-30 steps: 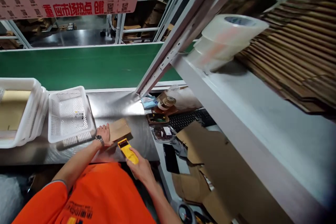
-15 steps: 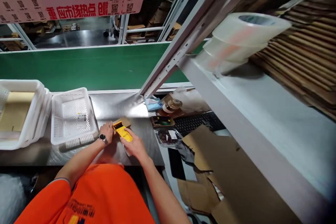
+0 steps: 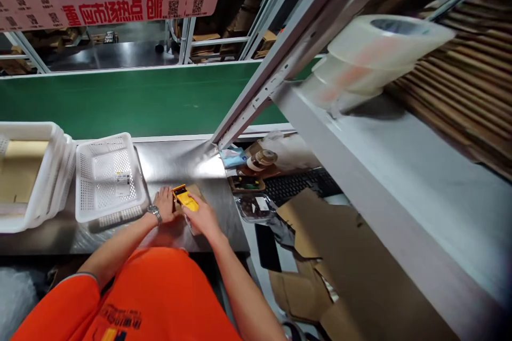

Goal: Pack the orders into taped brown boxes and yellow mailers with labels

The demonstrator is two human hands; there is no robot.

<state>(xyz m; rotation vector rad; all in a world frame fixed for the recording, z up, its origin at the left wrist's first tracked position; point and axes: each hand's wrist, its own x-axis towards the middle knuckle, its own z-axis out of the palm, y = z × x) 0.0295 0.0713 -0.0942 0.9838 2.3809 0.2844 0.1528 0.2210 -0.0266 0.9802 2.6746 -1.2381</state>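
My right hand (image 3: 204,219) grips a yellow tape dispenser (image 3: 187,200) with a dark front end. The dispenser rests over a small brown cardboard box (image 3: 197,190) on the metal table (image 3: 168,162). The hand and the dispenser cover much of the box. My left hand (image 3: 164,203), with a watch at the wrist, lies along the box's left side. Its fingers are stretched out, and part of the palm side is hidden. Left of that hand stands a white perforated basket (image 3: 86,181) with a labelled packet (image 3: 123,184) in it.
Stacked white bins (image 3: 56,170) stand at the far left. A green conveyor belt (image 3: 120,104) runs behind the table. To the right are a slanted post (image 3: 256,101), a shelf (image 3: 360,165) with tape rolls (image 3: 372,53), a keyboard (image 3: 304,184), a phone (image 3: 268,248) and loose cardboard (image 3: 340,261).
My left hand has flattened, its fingers now stretched along the box. The tape dispenser in my right hand has shifted slightly, and more of the box shows behind it. The view has moved a little.
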